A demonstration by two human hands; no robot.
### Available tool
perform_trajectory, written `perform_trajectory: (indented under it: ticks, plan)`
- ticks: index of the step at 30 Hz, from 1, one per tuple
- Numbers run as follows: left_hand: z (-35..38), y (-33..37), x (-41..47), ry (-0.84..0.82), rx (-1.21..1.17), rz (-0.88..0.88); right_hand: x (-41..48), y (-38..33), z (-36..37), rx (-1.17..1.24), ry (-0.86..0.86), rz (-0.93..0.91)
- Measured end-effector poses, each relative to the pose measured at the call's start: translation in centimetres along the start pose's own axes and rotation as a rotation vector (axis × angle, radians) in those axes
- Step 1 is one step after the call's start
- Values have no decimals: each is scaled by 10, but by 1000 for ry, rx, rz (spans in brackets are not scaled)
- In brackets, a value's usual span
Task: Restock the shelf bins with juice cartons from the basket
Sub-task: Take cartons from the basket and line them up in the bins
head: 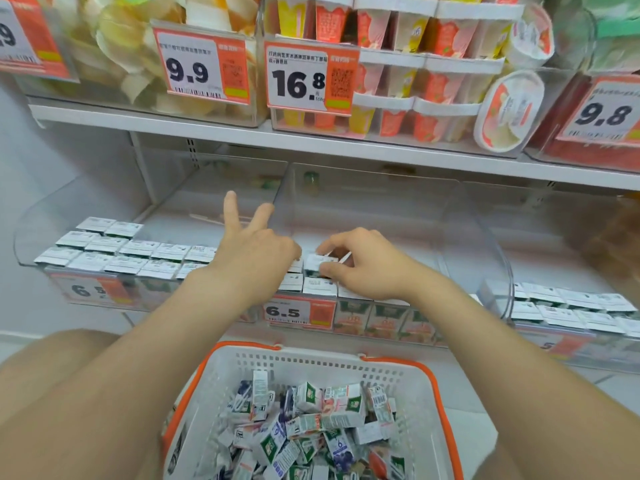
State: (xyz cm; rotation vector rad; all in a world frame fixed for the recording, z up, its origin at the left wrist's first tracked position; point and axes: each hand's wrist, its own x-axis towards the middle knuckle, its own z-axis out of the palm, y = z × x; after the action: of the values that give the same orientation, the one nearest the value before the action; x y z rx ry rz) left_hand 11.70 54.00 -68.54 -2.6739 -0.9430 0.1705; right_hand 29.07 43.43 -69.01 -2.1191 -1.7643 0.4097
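Note:
A white basket with orange rim [346,363] sits low in front of me, holding several small juice cartons [311,424] in a loose heap. Clear shelf bins hold upright cartons: the left bin [114,254], the middle bin [381,199] and the right bin [568,306]. My right hand [367,261] pinches a juice carton [317,262] standing in the middle bin's second row. My left hand [252,247] rests against the cartons beside it, two fingers raised and apart, the others curled down; whether it grips anything is hidden.
The upper shelf [311,142] overhangs the bins, carrying clear tubs of cups [415,74] and packets. Price tags 9.9 [194,65], 16.8 [304,77] and 6.5 [294,311] hang on bin fronts. A clear divider wall [282,188] separates the left and middle bins.

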Motion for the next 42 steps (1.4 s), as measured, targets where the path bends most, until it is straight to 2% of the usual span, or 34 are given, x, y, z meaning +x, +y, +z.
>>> perform_trajectory:
  ticks: [4, 8, 11, 13, 15, 16, 21, 24, 26, 31, 34, 37, 42]
  plan:
    - [3, -2, -13, -26, -125, 61, 5, 5, 7, -9, -112, 41]
    - [-4, -2, -42, 69, -244, 98, -7, 3, 9, -30, -128, 54]
    - [-8, 0, -64, 275, -404, 147, -26, -10, 8, -131, 28, 19]
    - [-8, 2, -76, 315, -496, 177, -43, -24, 3, -101, 178, -49]
    - [-6, 8, -87, 218, -551, 200, -65, -40, -2, -37, 236, -93]
    - [-5, 12, -92, 137, -543, 223, -78, -48, -2, -34, 203, -99]
    - [36, 40, -97, -243, -367, 368, -130, -62, 22, -263, -214, -87]
    - [66, 55, -88, -454, -315, 379, -136, -33, 57, -352, -342, -29]
    - [84, 62, -78, -528, -278, 378, -134, -8, 78, -397, -370, 22]
    - [139, 56, -52, -672, -274, 266, -128, 23, 116, -518, -430, 66]
    - [181, 50, -48, -699, -285, 153, -126, 40, 148, -595, -463, 12]
    - [207, 54, -55, -652, -330, 29, -122, 53, 178, -727, -500, -70]
    - [254, 59, -62, -499, -506, -251, -103, 63, 218, -757, -548, -101]
